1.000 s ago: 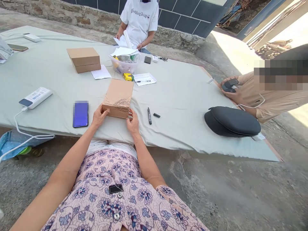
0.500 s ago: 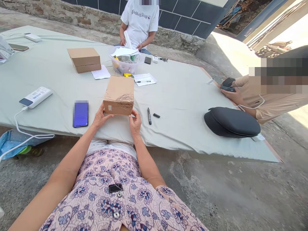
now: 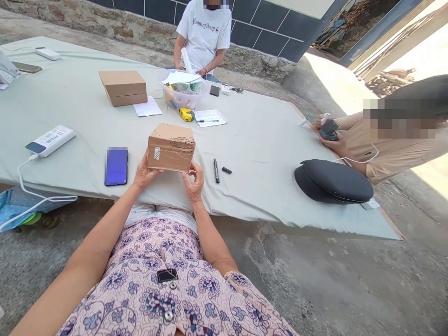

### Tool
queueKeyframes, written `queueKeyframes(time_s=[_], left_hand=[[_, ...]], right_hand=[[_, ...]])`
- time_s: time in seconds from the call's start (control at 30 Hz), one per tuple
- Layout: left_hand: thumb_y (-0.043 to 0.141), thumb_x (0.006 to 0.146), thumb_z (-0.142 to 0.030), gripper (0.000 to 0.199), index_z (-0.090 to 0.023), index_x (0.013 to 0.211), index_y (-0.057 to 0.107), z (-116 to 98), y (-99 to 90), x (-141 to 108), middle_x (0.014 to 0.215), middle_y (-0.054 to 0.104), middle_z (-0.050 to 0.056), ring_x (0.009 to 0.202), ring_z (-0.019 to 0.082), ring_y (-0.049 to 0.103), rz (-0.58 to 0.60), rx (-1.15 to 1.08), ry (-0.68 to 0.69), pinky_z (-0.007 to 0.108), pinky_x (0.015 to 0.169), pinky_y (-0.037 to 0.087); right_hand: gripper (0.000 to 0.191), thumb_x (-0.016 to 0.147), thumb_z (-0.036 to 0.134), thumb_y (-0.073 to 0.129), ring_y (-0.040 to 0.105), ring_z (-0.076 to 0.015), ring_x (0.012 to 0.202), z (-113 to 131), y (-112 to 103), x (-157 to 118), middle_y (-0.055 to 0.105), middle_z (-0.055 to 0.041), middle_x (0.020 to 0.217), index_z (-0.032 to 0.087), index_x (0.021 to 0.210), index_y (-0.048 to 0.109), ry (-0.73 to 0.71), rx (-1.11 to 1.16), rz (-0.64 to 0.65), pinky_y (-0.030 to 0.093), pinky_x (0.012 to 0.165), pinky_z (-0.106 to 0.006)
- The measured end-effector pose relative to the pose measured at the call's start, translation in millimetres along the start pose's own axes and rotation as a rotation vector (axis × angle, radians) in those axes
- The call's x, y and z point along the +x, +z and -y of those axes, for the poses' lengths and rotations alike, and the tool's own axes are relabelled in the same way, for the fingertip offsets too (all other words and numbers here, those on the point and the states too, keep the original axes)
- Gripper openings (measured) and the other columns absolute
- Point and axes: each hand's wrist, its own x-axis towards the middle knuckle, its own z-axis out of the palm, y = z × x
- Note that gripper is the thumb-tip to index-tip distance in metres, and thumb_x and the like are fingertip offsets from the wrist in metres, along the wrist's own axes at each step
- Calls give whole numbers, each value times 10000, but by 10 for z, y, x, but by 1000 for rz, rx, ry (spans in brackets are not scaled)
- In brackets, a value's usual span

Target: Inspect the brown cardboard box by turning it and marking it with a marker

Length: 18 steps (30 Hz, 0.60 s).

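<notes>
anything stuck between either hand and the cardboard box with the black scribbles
Nothing visible: the left hand and right hand both touch the cardboard box at its lower near corners. The phone and black marker lie off to either side. The box's underside is hidden.

view from the wearer's head, forward and down
the one camera looks from above the table's near edge (image 3: 245, 212), close over the shirt (image 3: 157, 261), across to the far edge and the wall behind; the right-hand corner falls inside the view.
</notes>
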Motion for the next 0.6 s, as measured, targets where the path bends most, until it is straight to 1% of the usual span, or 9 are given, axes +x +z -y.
queueKeyframes(time_s=[0.07, 0.1, 0.17, 0.23, 0.3, 0.33, 0.43, 0.53, 0.6], left_hand=[[696, 703, -832, 1065, -183, 1520, 483, 14, -13, -13, 1435, 643, 196, 1324, 379, 628, -17, -6, 0, 527, 1117, 509], [659, 716, -855, 1015, -179, 1464, 549, 18, -22, -20, 1404, 663, 194, 1310, 382, 637, -22, -10, 0, 529, 1115, 510], [584, 745, -891, 897, -181, 1284, 686, 19, -42, -31, 1325, 706, 184, 1298, 385, 640, -27, -11, 4, 531, 1130, 497], [523, 767, -914, 845, -188, 1137, 747, 14, -56, -38, 1256, 737, 175, 1286, 381, 645, -28, -21, 9, 529, 1149, 482], [523, 759, -925, 847, -187, 1103, 756, 10, -59, -41, 1231, 750, 167, 1275, 377, 650, -42, -80, -4, 526, 1153, 485], [557, 739, -924, 842, -185, 1088, 758, 11, -55, -42, 1219, 755, 164, 1266, 376, 655, -49, -138, -24, 522, 1144, 497], [632, 678, -923, 824, -178, 1005, 766, 37, -30, -41, 1110, 783, 154, 1160, 372, 714, -42, -347, -118, 517, 1035, 583], [527, 711, -963, 894, -162, 1040, 749, 81, -2, -31, 1002, 798, 158, 989, 344, 776, -23, -454, -172, 492, 854, 653], [463, 742, -969, 922, -164, 1108, 725, 103, 8, -20, 1013, 802, 166, 967, 332, 789, -33, -483, -186, 467, 803, 660]], right_hand=[[396, 956, 417, 646, 649, -190, 959, 79, 0, 7, 683, -82, 1106, 273, 1322, 601, -35, -32, -8, 555, 697, -298], [402, 959, 420, 644, 646, -198, 971, 124, 1, 15, 681, -82, 1097, 275, 1331, 600, -54, -54, -7, 558, 709, -308], [405, 966, 419, 637, 639, -211, 998, 218, 1, 47, 673, -84, 1095, 282, 1346, 603, -94, -106, 1, 569, 759, -336], [397, 971, 414, 631, 633, -216, 1017, 308, -1, 105, 659, -81, 1090, 288, 1347, 618, -132, -151, 13, 576, 845, -373], [376, 974, 417, 625, 631, -218, 1022, 388, -3, 186, 645, -75, 1074, 292, 1328, 646, -149, -183, 34, 569, 923, -403], [360, 976, 421, 619, 633, -219, 1022, 423, -2, 230, 642, -73, 1066, 295, 1311, 663, -143, -196, 52, 565, 949, -413], [298, 995, 424, 582, 641, -224, 1031, 502, 10, 361, 656, -74, 1061, 304, 1237, 707, -93, -208, 125, 561, 986, -427], [266, 1013, 416, 548, 649, -229, 1046, 521, 32, 465, 685, -77, 1069, 299, 1167, 730, -57, -177, 182, 557, 1016, -442], [256, 1015, 417, 546, 654, -229, 1045, 490, 42, 515, 697, -75, 1061, 293, 1136, 735, -48, -158, 210, 558, 1023, -445]])
